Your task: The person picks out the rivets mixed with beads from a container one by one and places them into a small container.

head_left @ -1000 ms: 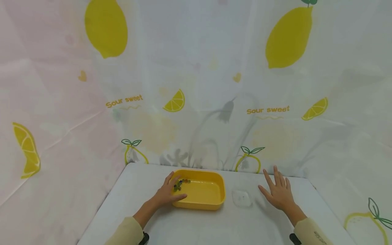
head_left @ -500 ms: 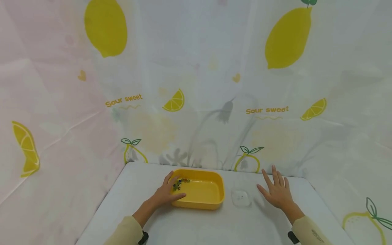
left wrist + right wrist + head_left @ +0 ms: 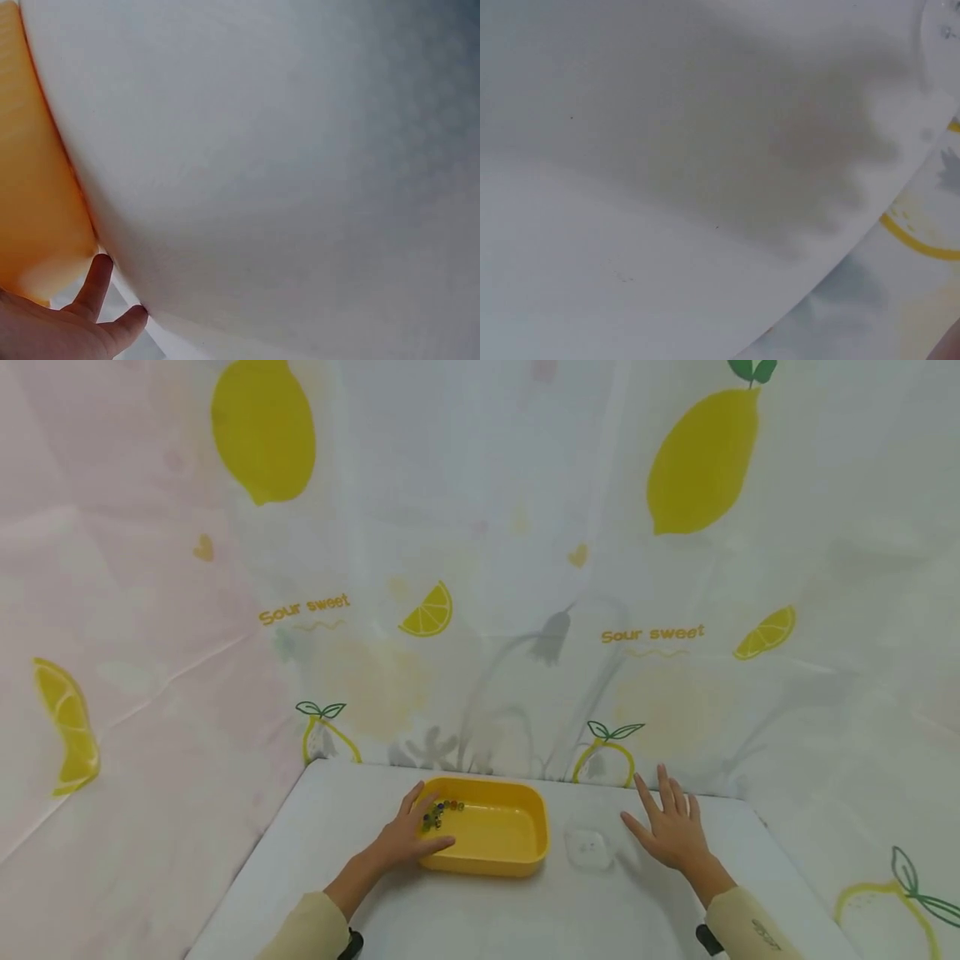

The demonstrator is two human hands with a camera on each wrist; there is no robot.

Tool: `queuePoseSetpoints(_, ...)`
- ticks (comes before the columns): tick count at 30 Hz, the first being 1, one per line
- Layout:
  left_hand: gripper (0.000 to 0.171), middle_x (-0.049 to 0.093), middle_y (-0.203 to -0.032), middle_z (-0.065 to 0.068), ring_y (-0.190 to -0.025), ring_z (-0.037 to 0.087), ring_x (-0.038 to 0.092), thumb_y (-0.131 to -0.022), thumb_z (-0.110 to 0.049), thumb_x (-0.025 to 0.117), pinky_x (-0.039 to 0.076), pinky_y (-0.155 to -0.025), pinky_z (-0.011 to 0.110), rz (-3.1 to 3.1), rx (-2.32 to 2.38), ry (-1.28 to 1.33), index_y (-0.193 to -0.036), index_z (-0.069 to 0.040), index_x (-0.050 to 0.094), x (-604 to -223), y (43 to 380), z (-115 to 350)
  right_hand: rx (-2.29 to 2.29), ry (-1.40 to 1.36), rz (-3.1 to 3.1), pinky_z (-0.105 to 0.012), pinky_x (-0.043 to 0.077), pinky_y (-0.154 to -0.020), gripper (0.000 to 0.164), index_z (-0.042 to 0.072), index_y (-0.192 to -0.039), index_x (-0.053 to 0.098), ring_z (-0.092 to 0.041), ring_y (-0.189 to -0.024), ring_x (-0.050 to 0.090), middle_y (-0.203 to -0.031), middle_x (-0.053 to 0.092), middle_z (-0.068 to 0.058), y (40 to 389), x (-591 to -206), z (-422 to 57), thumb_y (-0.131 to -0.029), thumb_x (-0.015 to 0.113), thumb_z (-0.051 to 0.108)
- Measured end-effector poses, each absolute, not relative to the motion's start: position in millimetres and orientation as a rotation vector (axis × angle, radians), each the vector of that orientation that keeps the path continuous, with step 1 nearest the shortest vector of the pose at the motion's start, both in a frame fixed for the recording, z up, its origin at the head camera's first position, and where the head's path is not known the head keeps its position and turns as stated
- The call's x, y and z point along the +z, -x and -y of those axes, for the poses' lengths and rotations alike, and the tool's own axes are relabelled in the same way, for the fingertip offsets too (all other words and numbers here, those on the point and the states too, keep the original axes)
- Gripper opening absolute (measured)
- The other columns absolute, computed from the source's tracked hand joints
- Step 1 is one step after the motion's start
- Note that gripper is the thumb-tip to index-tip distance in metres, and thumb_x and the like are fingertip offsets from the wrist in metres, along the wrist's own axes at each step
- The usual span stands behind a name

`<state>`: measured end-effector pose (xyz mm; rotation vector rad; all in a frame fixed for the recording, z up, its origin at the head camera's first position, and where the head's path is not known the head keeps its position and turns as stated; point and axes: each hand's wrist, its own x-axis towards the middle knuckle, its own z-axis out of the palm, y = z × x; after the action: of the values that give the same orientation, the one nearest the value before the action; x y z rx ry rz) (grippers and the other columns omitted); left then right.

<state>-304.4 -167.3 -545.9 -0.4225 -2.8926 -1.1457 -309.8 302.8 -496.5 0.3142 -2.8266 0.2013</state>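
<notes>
Left hand [image 3: 401, 838] on the yellow tray [image 3: 495, 867], right hand [image 3: 673, 838] held apart.
The tray sits on the white tabletop [image 3: 510, 918], the left hand at its left end with fingers loosely spread and thumb over the near rim; small coloured beads [image 3: 440, 808] cluster inside at that end. Just right of the tray lies a clear dish [image 3: 579, 857]; beyond it, the right hand hovers above the tabletop, fingers spread, holding nothing.

L sleeve [image 3: 306, 928], btm left of frame, is beige; R sleeve [image 3: 753, 927], btm right, also, w/ dark lettering [image 3: 766, 935]. Small black pieces [image 3: 352, 944] show nr. both wrists.
</notes>
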Motion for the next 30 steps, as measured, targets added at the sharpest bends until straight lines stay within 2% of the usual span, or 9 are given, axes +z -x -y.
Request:
queuePoseSetpoints(5,0.093,0.009,-0.166,0.014,-0.134,0.048,0.044,-0.081,-0.059,0.072,0.040,-0.101,0.067,2.897,-1.138,0.414,-0.155,-0.017,0.034,-543,309,168,0.209,-0.340,2.808,-0.074,0.010,-0.110,0.076,0.013,-0.156,0.027,-0.049,-0.146,0.013,-0.164,0.004,-0.026,317,-491,-291,-0.097,0.050,0.055)
queuePoseSetpoints(10,0.094,0.010,-0.165,0.016,-0.133,0.048,0.044,-0.080,-0.058,0.073,0.041,-0.100,0.067,2.901,-1.123,0.405,-0.154,-0.015,0.035,-540,310,172,0.231,-0.372,2.782,-0.076,0.012,-0.108,0.076,0.013,-0.156,0.027,-0.050,-0.145,0.015,-0.163,0.007,-0.026,321,-487,-270,-0.096,0.053,0.053)
queuePoseSetpoints(20,0.093,0.009,-0.165,0.015,-0.131,0.047,0.046,-0.081,-0.057,0.073,0.042,-0.099,0.066,2.875,-1.146,0.413,-0.154,-0.015,0.035,-539,314,177,0.137,-0.451,2.787,-0.070,0.011,-0.114,0.077,0.015,-0.158,0.026,-0.045,-0.149,0.017,-0.165,0.005,-0.023,330,-478,-229,-0.096,0.052,0.053)
queuePoseSetpoints(30,0.090,0.011,-0.164,0.020,-0.130,0.052,0.045,-0.081,-0.052,0.075,0.043,-0.095,0.068,2.841,-1.190,0.471,-0.152,-0.011,0.037,-549,312,168,0.026,-0.518,2.744,-0.069,0.021,-0.113,0.077,0.020,-0.156,0.030,-0.043,-0.146,0.024,-0.164,0.013,-0.022,321,-487,-216,-0.094,0.052,0.059)
